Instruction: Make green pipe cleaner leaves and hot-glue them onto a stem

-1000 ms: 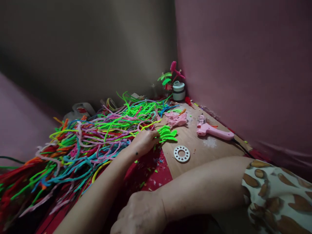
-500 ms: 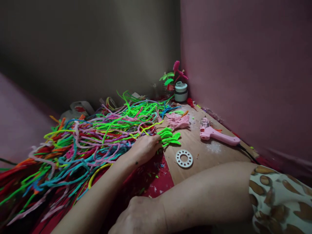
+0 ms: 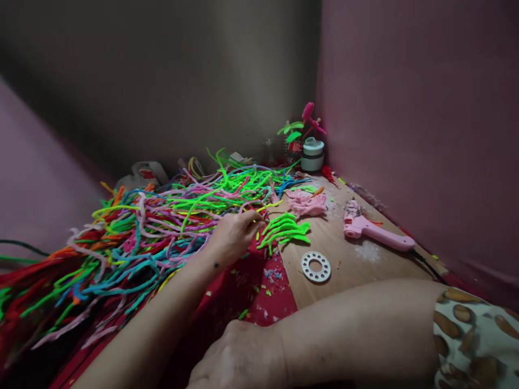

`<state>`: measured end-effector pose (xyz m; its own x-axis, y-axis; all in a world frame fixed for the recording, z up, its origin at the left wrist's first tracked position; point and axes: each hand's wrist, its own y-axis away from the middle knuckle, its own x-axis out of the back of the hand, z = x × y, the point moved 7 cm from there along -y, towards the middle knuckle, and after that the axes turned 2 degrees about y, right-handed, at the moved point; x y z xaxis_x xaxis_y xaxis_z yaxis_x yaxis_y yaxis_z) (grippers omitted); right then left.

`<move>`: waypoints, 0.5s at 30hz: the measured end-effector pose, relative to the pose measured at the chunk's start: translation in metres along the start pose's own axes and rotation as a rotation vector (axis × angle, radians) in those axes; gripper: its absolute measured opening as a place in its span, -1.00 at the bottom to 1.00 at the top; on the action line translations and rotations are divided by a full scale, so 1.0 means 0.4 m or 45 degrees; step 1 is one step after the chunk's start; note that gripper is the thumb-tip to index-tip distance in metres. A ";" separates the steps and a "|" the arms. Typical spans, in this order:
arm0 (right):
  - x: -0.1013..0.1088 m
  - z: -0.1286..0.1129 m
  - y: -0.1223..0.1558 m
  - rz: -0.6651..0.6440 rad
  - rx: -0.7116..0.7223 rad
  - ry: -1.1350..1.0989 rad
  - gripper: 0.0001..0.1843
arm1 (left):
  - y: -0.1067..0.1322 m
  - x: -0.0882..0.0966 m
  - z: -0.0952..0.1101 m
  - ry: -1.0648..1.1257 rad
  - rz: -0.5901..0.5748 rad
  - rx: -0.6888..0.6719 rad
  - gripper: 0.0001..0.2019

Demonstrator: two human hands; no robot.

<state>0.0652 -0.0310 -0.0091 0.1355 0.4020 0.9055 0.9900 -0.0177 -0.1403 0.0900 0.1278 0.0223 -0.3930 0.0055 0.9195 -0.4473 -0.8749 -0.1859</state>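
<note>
Lying beside the left hand (image 3: 234, 235), green strips (image 3: 287, 231) could scatter if brushed. Grip cannot be determined there, nor at the right hand (image 3: 241, 354).

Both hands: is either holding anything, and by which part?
Cannot tell: the left hand, beside the green strips, hides its grip; the right hand is cropped.

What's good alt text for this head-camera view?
A person's left hand is beside green strips, near a heap of colourful fuzzy stems; the right hand is at the bottom edge. A pink glue gun and holed white ring lie on a brown board.
</note>
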 end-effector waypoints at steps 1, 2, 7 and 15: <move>-0.007 0.001 0.000 -0.033 0.010 0.000 -0.81 | 0.007 0.030 -0.011 0.044 0.061 0.026 -0.75; -0.012 0.006 -0.001 -0.019 -0.009 0.008 -0.80 | 0.017 0.060 -0.024 0.082 0.106 0.053 -0.76; -0.033 0.029 -0.008 0.233 -0.107 0.077 -0.81 | 0.086 0.195 -0.132 0.305 0.318 0.279 -0.78; -0.040 0.029 -0.010 0.319 -0.115 0.096 -0.81 | 0.156 0.215 -0.252 0.626 0.495 0.549 -0.75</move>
<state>0.0586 -0.0269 -0.0275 0.3755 0.3055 0.8750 0.9244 -0.1910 -0.3301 -0.0529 0.1224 0.0548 -0.8160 -0.2151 0.5365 0.1103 -0.9691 -0.2207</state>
